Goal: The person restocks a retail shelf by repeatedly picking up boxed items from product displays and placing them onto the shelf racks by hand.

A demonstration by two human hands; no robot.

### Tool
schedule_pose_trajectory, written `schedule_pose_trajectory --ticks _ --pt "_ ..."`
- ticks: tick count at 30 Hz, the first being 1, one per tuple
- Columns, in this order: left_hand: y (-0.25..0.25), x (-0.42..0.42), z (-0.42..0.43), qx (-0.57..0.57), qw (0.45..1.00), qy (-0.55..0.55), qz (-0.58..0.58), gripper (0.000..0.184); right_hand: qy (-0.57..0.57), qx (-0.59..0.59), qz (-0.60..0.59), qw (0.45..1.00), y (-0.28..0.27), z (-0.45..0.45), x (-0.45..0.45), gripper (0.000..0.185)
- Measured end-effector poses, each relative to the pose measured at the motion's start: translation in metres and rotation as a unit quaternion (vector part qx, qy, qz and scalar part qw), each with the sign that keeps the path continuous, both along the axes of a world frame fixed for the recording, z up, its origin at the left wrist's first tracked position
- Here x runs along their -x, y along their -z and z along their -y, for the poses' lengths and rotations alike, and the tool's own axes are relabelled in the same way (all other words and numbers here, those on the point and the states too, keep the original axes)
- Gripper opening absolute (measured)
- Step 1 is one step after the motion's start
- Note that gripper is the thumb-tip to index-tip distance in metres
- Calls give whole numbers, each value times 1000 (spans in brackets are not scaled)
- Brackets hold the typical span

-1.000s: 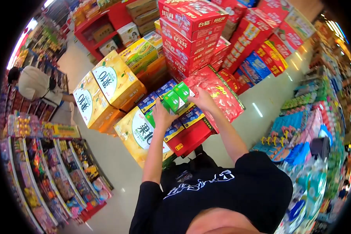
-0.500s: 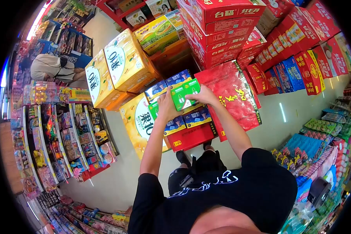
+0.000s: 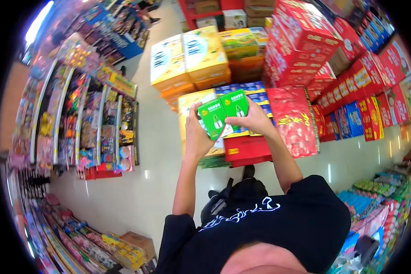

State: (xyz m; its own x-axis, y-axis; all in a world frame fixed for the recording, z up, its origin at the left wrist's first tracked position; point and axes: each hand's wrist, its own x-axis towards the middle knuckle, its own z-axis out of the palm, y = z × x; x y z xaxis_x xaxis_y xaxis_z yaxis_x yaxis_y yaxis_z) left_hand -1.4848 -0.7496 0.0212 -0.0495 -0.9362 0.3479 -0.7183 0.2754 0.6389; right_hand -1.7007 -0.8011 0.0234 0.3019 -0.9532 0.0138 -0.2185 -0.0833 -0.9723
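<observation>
- the left green box [image 3: 210, 119] and the right green box [image 3: 235, 103] sit side by side between the hands, in front of the blue boxes [image 3: 259, 97]; whether anything below bears them i cannot tell.
- the left hand [image 3: 197, 139] grips the left green box at its outer edge, while the right hand [image 3: 256, 122] holds the right green box, thumb near the seam; the fingers behind are mostly hidden.
- the pair could part at the seam and drop if the inward squeeze eases, since each hand seems to hold mainly one box.
- squeezing too hard might dent the card.
- their tilt could let one slip toward the red carton [image 3: 248, 150] or the floor [image 3: 144, 194].
- a careless bump may push the blue boxes askew.
</observation>
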Motion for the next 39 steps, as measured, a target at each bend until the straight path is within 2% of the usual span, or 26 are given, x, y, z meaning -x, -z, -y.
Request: schedule_pose_trajectory --ticks 1,3,5,8,10,11,15,20,24,25,28,29,31,38,39 --pt "-7 -25 -21 8 1000 -10 -23 118 -26 18 67 997 -8 -16 -29 65" --pt "-23 -78 -63 12 995 -27 -92 112 -65 24 90 994 -25 -45 -86 70" --pt "-35 -136 -108 81 992 -32 -87 111 -102 6 88 991 -50 -82 -144 74" --pt "-52 -222 -184 140 986 -77 -44 113 -149 120 123 974 -66 -136 -238 73" --pt "-59 -270 -238 170 977 -126 -17 114 -199 130 165 957 -72 -173 -296 71" --pt "-70 -288 -268 148 972 -180 -27 112 -230 119 186 948 -75 -191 -325 72" --pt "-91 -350 -360 198 922 -305 136 107 -333 99 229 909 -97 -242 -422 67" --pt "-94 -406 -439 197 882 -402 150 111 -434 19 256 863 -102 -301 -529 63" --pt "-113 -449 -494 182 872 -441 105 95 -484 108 203 844 -102 -334 -610 63" --pt "-111 -463 -506 173 870 -452 98 90 -495 70 202 842 -103 -344 -629 66" --pt "-101 -516 -537 185 848 -475 143 97 -503 139 265 811 -100 -370 -695 72" --pt "-106 -533 -544 190 833 -493 167 97 -534 137 239 799 -94 -372 -717 86" --pt "-110 -574 -558 203 821 -499 189 98 -553 80 259 788 -93 -387 -765 94" --pt "-142 -717 -591 200 783 -530 255 96 -585 85 297 750 -103 -418 -926 121" --pt "-141 -738 -596 202 783 -531 255 95 -584 117 307 743 -113 -422 -945 123"
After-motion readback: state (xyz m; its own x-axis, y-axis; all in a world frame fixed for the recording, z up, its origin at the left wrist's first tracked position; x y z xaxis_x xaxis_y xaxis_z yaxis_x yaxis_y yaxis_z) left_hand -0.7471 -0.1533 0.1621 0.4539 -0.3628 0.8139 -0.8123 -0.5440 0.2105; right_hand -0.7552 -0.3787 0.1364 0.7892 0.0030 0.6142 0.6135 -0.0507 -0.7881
